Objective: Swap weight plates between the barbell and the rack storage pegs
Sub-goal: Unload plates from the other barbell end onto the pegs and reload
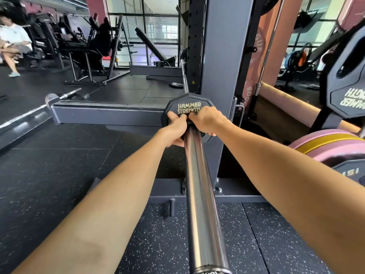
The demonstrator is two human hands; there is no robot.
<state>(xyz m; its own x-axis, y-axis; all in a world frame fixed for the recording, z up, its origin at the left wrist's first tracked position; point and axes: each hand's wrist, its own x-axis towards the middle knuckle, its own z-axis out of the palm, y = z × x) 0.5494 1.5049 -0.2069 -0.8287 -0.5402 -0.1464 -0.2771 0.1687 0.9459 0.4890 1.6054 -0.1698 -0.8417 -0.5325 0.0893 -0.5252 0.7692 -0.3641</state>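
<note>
A chrome barbell sleeve [199, 184] runs from the bottom of the view up to a small black Hammer Strength plate [185, 103] seated on it beside the grey rack upright [223, 76]. My left hand [175, 128] grips the plate's left edge near the hub, thumb on its face. My right hand [207, 119] grips the plate from the right, fingers curled over the hub. On the right, a larger black Hammer Strength plate [347, 91] hangs on a storage peg, with a pink and gold bumper plate [325, 145] below it.
A grey rack base beam [106, 113] crosses the floor to the left, with another barbell [25, 113] lying beyond it. Benches and machines [83, 46] stand at the back, and a seated person [11, 42] is far left. A mirror [308, 46] covers the right wall.
</note>
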